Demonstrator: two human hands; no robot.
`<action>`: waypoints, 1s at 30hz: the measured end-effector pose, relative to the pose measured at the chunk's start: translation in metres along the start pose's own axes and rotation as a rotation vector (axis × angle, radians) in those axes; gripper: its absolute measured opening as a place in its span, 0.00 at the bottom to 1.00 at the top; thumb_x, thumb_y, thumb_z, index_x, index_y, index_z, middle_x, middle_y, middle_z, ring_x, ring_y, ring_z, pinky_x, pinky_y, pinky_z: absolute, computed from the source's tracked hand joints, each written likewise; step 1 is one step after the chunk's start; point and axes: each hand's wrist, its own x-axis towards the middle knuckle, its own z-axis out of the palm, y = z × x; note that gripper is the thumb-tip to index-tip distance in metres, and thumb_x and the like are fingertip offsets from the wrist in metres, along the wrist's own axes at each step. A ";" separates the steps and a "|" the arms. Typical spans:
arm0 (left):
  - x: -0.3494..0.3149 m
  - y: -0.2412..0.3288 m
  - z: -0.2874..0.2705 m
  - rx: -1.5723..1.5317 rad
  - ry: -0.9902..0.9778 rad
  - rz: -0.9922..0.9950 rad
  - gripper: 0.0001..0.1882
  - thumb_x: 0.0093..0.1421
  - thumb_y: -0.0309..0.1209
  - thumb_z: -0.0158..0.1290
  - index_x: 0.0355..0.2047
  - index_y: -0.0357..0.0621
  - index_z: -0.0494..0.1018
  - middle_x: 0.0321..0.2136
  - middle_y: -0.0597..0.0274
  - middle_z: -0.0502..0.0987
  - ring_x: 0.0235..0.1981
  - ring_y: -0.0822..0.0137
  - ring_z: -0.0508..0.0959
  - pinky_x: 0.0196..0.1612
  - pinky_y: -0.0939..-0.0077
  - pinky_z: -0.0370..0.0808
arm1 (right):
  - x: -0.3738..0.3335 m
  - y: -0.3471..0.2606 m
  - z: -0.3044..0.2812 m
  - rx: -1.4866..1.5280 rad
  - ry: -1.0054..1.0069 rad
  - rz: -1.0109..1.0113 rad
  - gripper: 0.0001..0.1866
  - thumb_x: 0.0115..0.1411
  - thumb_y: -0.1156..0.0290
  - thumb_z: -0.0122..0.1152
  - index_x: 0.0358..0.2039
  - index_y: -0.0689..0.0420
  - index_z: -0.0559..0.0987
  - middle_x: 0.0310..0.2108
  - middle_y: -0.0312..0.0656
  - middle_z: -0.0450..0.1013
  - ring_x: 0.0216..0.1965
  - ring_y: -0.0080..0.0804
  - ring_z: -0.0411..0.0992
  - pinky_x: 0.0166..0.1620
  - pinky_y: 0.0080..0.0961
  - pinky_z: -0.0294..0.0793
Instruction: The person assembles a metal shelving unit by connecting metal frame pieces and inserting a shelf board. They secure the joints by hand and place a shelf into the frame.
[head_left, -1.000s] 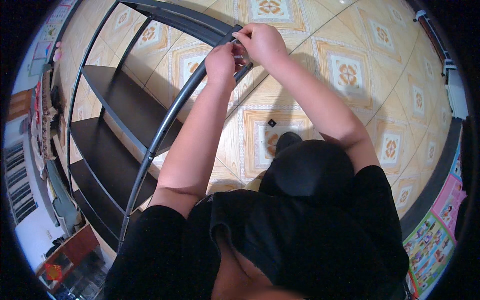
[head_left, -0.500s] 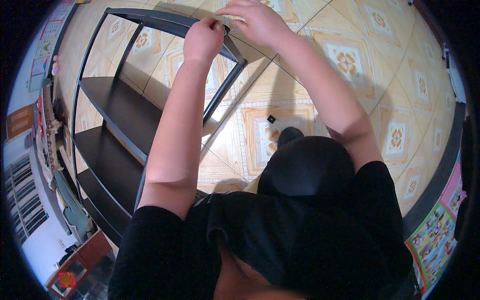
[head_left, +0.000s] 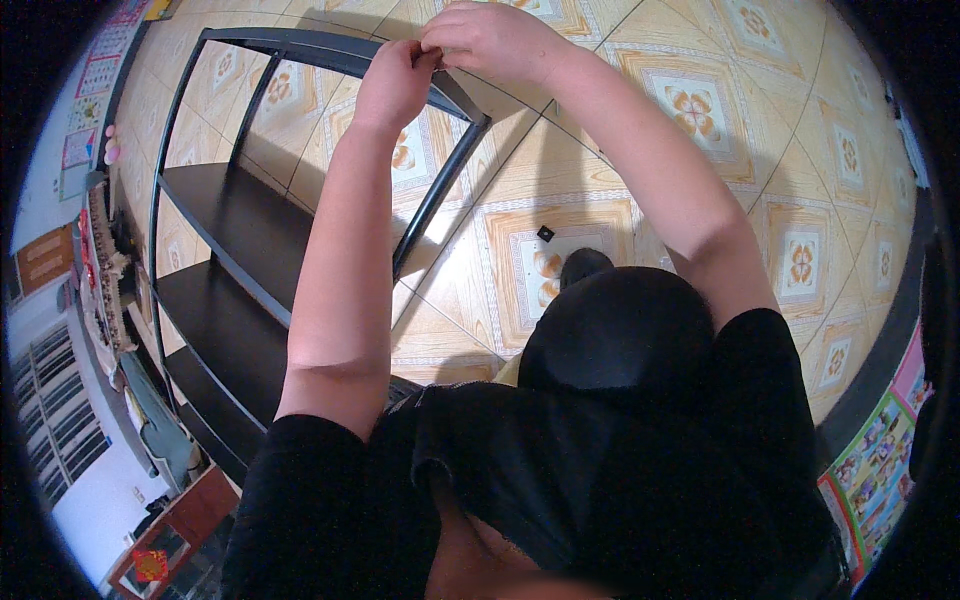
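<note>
A black metal shelf rack [head_left: 228, 262] stands on the tiled floor to my left, its dark shelves running down along my left forearm. My left hand [head_left: 396, 84] is closed at the rack's upper end, fingers curled by the corner of the top frame bar [head_left: 300, 44]. My right hand [head_left: 492, 40] reaches in from the right, its fingertips pressed together against the left fingers above that corner. Whatever lies between the fingers is too small or hidden to name. A small black square piece [head_left: 545, 233] lies on the floor near my dark shoe [head_left: 583, 265].
Patterned floor tiles [head_left: 790, 150] stretch right of the rack. A cloth-covered pile [head_left: 150, 400] and a reddish-brown wooden cabinet [head_left: 190, 520] line the left side. A colourful poster [head_left: 885, 450] hangs low at the right wall.
My right hand's fingers have come down and closed in against the left hand's fingertips. Both hands stay at the rack's corner; the view has shifted slightly.
</note>
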 end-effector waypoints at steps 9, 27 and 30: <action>-0.007 0.000 0.001 0.027 0.038 0.019 0.13 0.61 0.34 0.47 0.34 0.36 0.76 0.33 0.47 0.77 0.38 0.48 0.76 0.41 0.62 0.72 | -0.026 0.004 0.036 -0.364 -0.035 0.220 0.09 0.57 0.62 0.56 0.35 0.50 0.80 0.34 0.34 0.77 0.39 0.32 0.74 0.39 0.28 0.75; -0.011 -0.034 -0.009 -0.559 0.124 -0.594 0.17 0.58 0.42 0.55 0.31 0.38 0.76 0.26 0.59 0.78 0.26 0.65 0.76 0.32 0.71 0.71 | -0.006 -0.036 0.087 1.417 0.511 1.375 0.11 0.61 0.70 0.56 0.38 0.65 0.73 0.34 0.46 0.76 0.36 0.34 0.76 0.43 0.26 0.77; -0.047 -0.001 -0.002 -0.051 0.441 -0.386 0.19 0.58 0.42 0.54 0.31 0.34 0.77 0.24 0.56 0.79 0.27 0.65 0.79 0.34 0.71 0.73 | -0.007 -0.033 0.088 1.569 0.571 1.419 0.10 0.61 0.71 0.55 0.39 0.64 0.73 0.36 0.46 0.75 0.40 0.35 0.75 0.47 0.28 0.76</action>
